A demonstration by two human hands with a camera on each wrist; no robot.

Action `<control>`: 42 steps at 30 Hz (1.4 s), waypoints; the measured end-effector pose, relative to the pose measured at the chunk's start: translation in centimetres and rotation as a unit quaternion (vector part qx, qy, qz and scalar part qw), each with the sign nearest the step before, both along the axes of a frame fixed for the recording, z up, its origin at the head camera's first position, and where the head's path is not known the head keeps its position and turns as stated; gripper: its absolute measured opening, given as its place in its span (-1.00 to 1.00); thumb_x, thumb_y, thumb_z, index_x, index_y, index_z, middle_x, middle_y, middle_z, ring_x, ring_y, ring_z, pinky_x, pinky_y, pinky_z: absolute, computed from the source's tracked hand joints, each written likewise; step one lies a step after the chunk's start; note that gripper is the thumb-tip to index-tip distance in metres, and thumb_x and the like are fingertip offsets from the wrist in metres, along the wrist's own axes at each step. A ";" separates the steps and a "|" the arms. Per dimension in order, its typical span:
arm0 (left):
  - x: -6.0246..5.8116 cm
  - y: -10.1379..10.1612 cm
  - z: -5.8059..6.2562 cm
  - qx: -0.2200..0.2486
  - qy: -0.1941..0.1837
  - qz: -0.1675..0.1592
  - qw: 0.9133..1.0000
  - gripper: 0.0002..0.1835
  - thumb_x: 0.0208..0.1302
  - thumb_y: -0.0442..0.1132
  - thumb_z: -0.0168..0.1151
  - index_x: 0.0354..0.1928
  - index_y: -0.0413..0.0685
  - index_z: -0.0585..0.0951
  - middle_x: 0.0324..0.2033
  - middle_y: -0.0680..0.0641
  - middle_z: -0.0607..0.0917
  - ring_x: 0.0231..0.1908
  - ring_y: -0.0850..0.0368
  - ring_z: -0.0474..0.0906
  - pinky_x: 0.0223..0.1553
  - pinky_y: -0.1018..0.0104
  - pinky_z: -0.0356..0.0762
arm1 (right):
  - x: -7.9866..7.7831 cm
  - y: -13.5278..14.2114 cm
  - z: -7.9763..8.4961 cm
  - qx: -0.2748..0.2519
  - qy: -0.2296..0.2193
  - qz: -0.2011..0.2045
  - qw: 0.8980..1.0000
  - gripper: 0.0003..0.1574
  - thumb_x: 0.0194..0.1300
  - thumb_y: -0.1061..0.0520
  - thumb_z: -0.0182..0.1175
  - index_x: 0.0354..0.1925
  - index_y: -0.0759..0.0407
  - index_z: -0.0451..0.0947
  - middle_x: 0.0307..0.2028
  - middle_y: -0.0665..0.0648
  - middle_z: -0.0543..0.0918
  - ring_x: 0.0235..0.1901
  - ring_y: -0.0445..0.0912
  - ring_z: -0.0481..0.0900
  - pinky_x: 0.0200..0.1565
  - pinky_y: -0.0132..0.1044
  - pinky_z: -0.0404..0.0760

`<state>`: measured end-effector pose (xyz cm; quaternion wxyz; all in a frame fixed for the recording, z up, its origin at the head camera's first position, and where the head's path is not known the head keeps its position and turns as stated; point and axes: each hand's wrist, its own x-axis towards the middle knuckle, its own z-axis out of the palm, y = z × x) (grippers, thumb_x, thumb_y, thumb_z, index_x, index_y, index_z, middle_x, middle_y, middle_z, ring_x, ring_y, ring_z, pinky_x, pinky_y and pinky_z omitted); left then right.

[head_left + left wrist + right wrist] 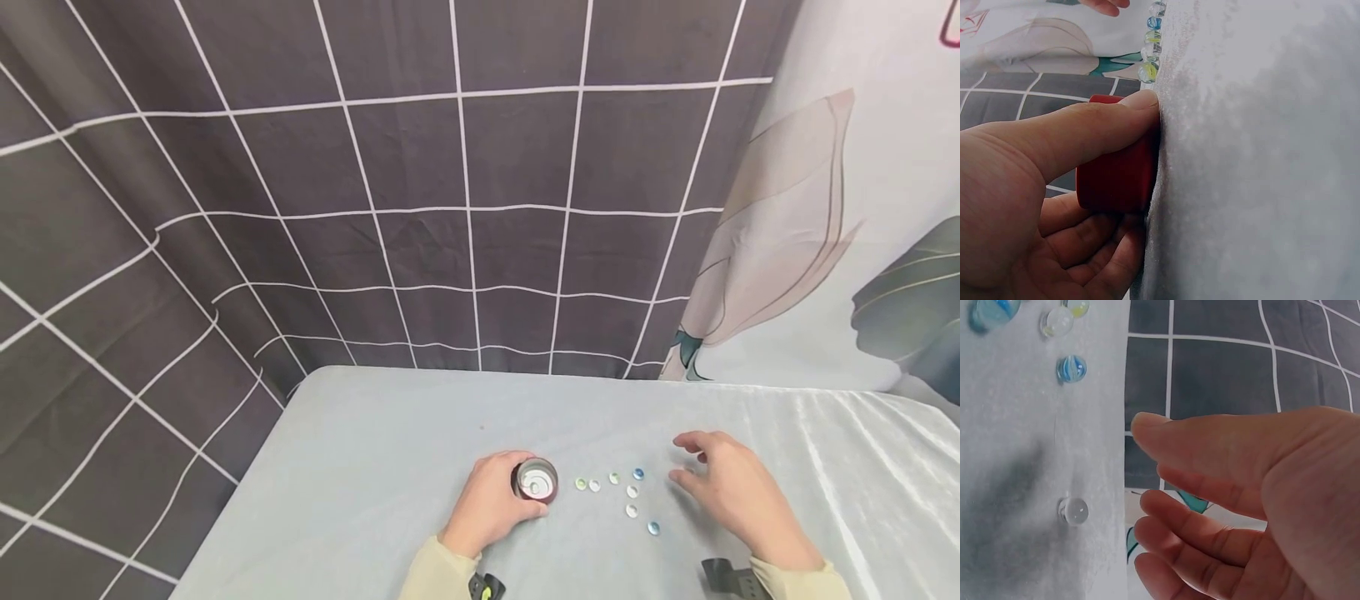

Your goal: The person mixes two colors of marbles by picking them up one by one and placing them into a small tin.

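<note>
A small round container [537, 481], open at the top, stands on the table; its outer wall looks dark red in the left wrist view. My left hand [491, 500] holds it from the side, thumb on the near side and fingers curled round behind. To its right lie several glass marbles, among them a green one [581, 483], a clear one [632, 511] and a blue one [654, 528]. My right hand [731, 483] is held right of the marbles, thumb and fingers apart with nothing between them. Near its fingers, the right wrist view has a single clear marble [1075, 511].
A pale grey cloth [360, 467] covers the table, creased toward the right. Behind the table hangs a dark curtain [517, 150] with a white grid, and at the right a white one [795, 333] with leaf prints. Each wrist wears a black strap.
</note>
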<state>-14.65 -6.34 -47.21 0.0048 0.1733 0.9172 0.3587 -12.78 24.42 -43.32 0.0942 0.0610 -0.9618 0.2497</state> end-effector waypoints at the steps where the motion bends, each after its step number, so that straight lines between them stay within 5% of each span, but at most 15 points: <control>1: 0.0 0.0 0.0 0.000 -0.001 0.001 1.000 -0.41 -0.20 -0.18 0.65 0.01 -0.03 0.71 -0.10 0.06 0.75 0.02 0.06 0.62 0.17 0.12 0.50 | 0.0 0.1 -0.1 0.003 0.000 -0.001 1.000 -0.54 0.01 0.20 0.48 -0.08 0.31 0.66 -0.20 0.25 0.69 -0.24 0.14 0.66 -0.18 0.10 0.61; 19: 0.3 -0.1 0.1 -0.001 0.005 0.000 1.000 -0.40 -0.23 -0.15 0.67 0.00 -0.02 0.71 -0.12 0.08 0.75 0.00 0.09 0.62 0.17 0.13 0.48 | -0.6 1.3 -1.3 0.038 -0.044 -0.007 0.998 -0.54 -0.08 0.17 0.51 -0.16 0.29 0.65 -0.34 0.15 0.62 -0.30 0.09 0.58 -0.21 0.10 0.58; 24: 0.4 -0.1 0.0 -0.003 0.010 -0.003 1.000 -0.40 -0.23 -0.14 0.67 -0.01 0.00 0.71 -0.12 0.10 0.75 -0.01 0.12 0.61 0.17 0.15 0.47 | -0.9 1.2 -1.5 0.040 -0.097 -0.013 0.994 -0.51 -0.03 0.16 0.50 -0.14 0.38 0.62 -0.29 0.28 0.65 -0.21 0.22 0.61 -0.09 0.22 0.56; 29: 0.4 0.0 0.1 -0.004 0.015 -0.007 1.000 -0.41 -0.22 -0.13 0.67 -0.02 0.01 0.70 -0.14 0.12 0.74 -0.01 0.14 0.61 0.15 0.17 0.49 | -1.1 1.3 -1.7 0.043 -0.131 -0.016 0.990 -0.53 0.01 0.15 0.48 -0.14 0.38 0.61 -0.32 0.22 0.64 -0.26 0.13 0.59 -0.12 0.18 0.57; 35: 0.3 0.1 0.1 -0.003 0.014 -0.007 1.000 -0.42 -0.22 -0.13 0.67 -0.03 0.01 0.71 -0.14 0.11 0.74 -0.03 0.14 0.61 0.14 0.17 0.49 | -1.1 1.4 -2.0 0.037 -0.139 -0.024 0.989 -0.56 0.04 0.15 0.46 -0.15 0.39 0.61 -0.33 0.21 0.65 -0.27 0.11 0.60 -0.14 0.18 0.58; 42: 0.4 -0.1 0.0 0.002 0.017 -0.004 1.000 -0.42 -0.24 -0.14 0.67 -0.04 0.02 0.71 -0.15 0.12 0.75 -0.04 0.15 0.62 0.14 0.18 0.49 | -1.1 1.5 -2.5 0.036 -0.098 -0.021 0.994 -0.68 0.04 0.19 0.44 -0.23 0.31 0.64 -0.36 0.15 0.66 -0.32 0.07 0.60 -0.17 0.15 0.59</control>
